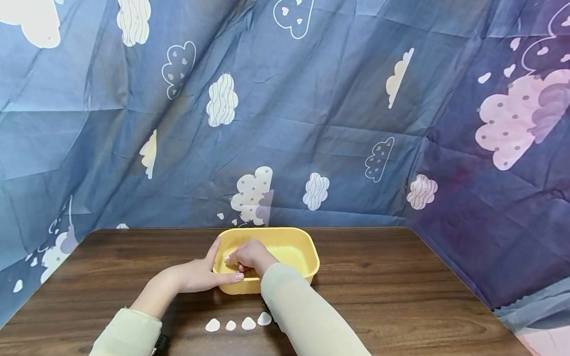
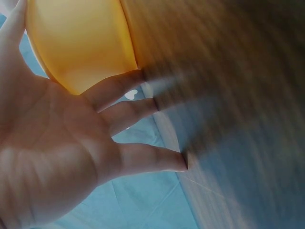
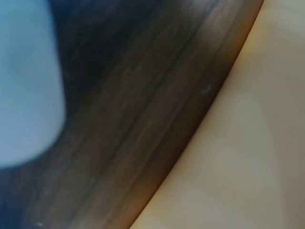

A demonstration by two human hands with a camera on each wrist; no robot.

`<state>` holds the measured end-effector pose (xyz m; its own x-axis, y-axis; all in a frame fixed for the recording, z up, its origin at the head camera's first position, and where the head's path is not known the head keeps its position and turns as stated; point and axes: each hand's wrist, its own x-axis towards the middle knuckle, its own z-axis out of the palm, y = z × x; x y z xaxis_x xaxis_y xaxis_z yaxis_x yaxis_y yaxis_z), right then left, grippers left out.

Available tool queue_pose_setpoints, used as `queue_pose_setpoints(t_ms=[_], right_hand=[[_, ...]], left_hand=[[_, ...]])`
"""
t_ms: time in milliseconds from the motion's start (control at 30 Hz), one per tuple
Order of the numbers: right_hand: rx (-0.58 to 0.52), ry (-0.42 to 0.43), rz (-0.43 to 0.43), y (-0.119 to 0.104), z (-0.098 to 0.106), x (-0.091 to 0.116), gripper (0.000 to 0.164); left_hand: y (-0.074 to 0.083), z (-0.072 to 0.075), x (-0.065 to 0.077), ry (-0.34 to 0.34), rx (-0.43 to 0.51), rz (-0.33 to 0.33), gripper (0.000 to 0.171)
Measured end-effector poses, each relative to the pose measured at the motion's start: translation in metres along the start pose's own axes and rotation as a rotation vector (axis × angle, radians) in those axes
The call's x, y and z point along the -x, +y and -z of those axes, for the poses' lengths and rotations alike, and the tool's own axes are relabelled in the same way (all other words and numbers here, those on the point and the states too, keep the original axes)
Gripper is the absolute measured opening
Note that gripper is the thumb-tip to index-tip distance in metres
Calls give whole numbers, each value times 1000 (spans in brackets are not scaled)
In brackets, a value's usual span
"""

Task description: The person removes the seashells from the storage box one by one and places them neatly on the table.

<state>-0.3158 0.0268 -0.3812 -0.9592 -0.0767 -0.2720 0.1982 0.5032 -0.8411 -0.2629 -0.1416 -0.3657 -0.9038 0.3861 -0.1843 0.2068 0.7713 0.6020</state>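
A yellow plastic basin (image 1: 287,232) with rounded corners sits on the table. My left hand (image 1: 200,274) spans its left end, thumb along the front rim and index finger at the far rim. In the left wrist view the other fingers (image 2: 152,157) are straight and spread, tips against the tabletop. Inside the basin, toward its left end, is my right hand (image 1: 251,255), index finger pointing left and the others bent under. Whether it pinches anything is hidden. Several small white shell-shaped pieces, among them one at the left (image 1: 212,325), lie in a row before the basin.
The brown wood-grain table (image 1: 390,301) extends around the basin. Behind and at both sides hangs a blue cloth (image 1: 339,117) with cloud prints. A blurred pale rounded shape (image 3: 28,86) fills the left of the right wrist view.
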Motion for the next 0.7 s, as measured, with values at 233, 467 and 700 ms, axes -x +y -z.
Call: queue_pose_setpoints(t_ms=[233,467,700], right_hand=[[-116,-25,41,4,3,1,20],[-203,-50,62,6,7,3,13],[-228,-36,97,1,8,5,17]], left_hand=[[1,0,1,-12,8,-6,138],[4,0,0,-16,9,-21,139],[2,0,2,-5,15,-1,137]])
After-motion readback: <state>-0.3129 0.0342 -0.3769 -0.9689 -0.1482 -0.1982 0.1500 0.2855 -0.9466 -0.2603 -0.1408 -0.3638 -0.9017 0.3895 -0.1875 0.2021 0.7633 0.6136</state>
